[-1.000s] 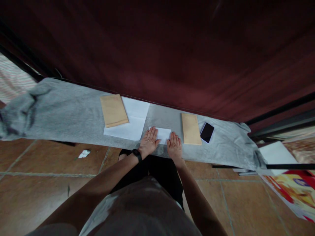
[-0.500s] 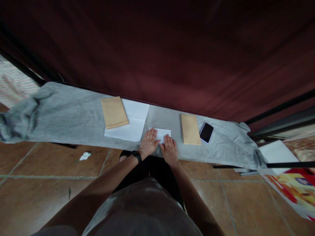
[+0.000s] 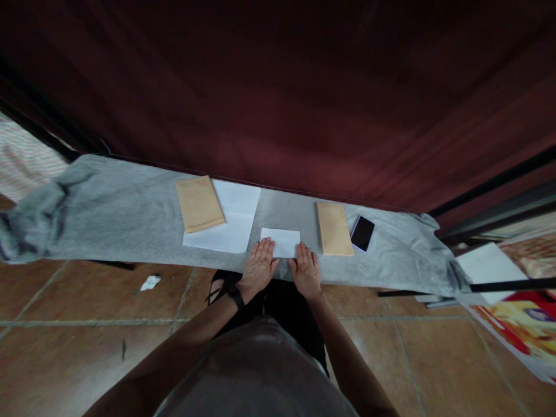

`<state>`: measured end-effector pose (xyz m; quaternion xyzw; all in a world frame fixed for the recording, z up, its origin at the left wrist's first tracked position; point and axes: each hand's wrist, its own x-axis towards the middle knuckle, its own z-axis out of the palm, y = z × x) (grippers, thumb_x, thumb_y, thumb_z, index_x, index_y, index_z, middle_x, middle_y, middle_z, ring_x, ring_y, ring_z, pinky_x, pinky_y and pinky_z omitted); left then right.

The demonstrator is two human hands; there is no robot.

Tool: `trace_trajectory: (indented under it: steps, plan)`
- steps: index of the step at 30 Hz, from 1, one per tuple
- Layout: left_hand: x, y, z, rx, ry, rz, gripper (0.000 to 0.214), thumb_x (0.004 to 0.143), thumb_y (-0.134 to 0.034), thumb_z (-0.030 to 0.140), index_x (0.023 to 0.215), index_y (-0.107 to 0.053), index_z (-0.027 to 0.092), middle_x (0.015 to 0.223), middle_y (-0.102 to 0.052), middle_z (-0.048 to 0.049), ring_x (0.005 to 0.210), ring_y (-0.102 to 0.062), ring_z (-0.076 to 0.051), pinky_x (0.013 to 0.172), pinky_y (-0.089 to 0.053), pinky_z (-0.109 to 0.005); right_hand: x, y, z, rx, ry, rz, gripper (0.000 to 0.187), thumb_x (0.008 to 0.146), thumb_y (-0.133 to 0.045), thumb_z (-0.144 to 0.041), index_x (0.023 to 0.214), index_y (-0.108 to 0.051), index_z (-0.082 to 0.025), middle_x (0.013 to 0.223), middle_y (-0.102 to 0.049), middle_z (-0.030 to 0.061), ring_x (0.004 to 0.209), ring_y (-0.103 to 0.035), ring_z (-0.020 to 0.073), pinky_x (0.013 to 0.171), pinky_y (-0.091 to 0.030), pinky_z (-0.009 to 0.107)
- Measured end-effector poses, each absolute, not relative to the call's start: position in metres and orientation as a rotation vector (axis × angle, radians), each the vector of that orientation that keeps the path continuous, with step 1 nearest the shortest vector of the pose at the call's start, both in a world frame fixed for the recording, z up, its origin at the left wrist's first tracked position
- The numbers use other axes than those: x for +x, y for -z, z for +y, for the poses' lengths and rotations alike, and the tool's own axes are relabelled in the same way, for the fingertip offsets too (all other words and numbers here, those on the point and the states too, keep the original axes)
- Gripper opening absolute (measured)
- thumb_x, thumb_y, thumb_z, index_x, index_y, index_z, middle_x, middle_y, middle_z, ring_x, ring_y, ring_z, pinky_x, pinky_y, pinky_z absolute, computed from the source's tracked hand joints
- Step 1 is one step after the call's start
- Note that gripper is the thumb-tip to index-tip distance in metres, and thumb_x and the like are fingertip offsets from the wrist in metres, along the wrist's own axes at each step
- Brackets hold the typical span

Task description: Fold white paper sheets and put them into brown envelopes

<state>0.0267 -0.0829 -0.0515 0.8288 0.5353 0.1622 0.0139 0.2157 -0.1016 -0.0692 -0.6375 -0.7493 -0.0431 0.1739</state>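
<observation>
A small folded white paper [image 3: 281,241] lies on the grey cloth [image 3: 121,214] that covers a long narrow table. My left hand [image 3: 259,267] lies flat, fingers stretched out, with its fingertips at the paper's near left corner. My right hand [image 3: 306,268] also lies flat and open, fingertips by the paper's near right corner. A black band sits on my left wrist [image 3: 237,297]. Neither hand holds anything.
A brown envelope [image 3: 198,203] rests on a larger white sheet [image 3: 232,219] to the left. Another brown envelope [image 3: 333,229] and a black phone [image 3: 362,233] lie to the right. A dark red curtain [image 3: 304,98] hangs behind. A paper scrap [image 3: 150,282] is on the tiled floor.
Both hands have slid back toward me, off most of the white paper, so more of it shows. The right hand first moved left toward the left hand, then back.
</observation>
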Motion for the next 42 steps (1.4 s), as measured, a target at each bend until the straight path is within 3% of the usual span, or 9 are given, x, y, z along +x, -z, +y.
trace_trajectory:
  steps: [12, 18, 25, 42]
  plan:
    - [0.017, 0.051, -0.093, 2.611, -0.419, 1.612, 0.068, 0.102, -0.035, 0.047, 0.153, -0.034, 0.002, 0.16, -0.033, -0.0212, 0.153, -0.024, -0.028, 0.125, -0.024, -0.046, 0.216, 0.069, -0.102, -1.81, 0.116, -2.114, 0.057, 0.107, -0.034, -0.039, 0.156, -0.033, -0.009, 0.155, -0.044, 0.0183, 0.144, -0.041, 0.0273, 0.118, -0.03, 0.049]
    - [0.025, 0.046, -0.078, 2.511, -0.389, 1.733, 0.065, 0.102, -0.03, 0.04, 0.153, -0.033, 0.0, 0.159, -0.033, -0.0225, 0.152, -0.025, -0.029, 0.124, -0.024, -0.05, 0.214, 0.067, -0.102, -1.818, 0.103, -2.108, 0.057, 0.107, -0.034, -0.039, 0.155, -0.035, -0.008, 0.155, -0.045, 0.0183, 0.142, -0.042, 0.028, 0.118, -0.029, 0.048]
    - [0.067, 0.05, -0.046, 2.562, -0.362, 1.608, 0.056, 0.101, -0.031, 0.031, 0.153, -0.038, 0.011, 0.163, -0.033, -0.0125, 0.153, -0.023, -0.026, 0.125, -0.021, -0.048, 0.214, 0.068, -0.102, -1.831, 0.111, -2.108, 0.055, 0.107, -0.032, -0.037, 0.153, -0.038, -0.009, 0.155, -0.045, 0.0175, 0.143, -0.041, 0.028, 0.118, -0.027, 0.049]
    - [0.031, 0.053, -0.038, 2.544, -0.357, 1.661, 0.062, 0.102, -0.031, 0.039, 0.155, -0.033, 0.006, 0.164, -0.027, -0.0161, 0.154, -0.019, -0.026, 0.125, -0.021, -0.045, 0.213, 0.064, -0.101, -1.855, 0.063, -2.07, 0.055, 0.107, -0.033, -0.038, 0.153, -0.039, -0.009, 0.155, -0.045, 0.0177, 0.145, -0.039, 0.0282, 0.119, -0.029, 0.049]
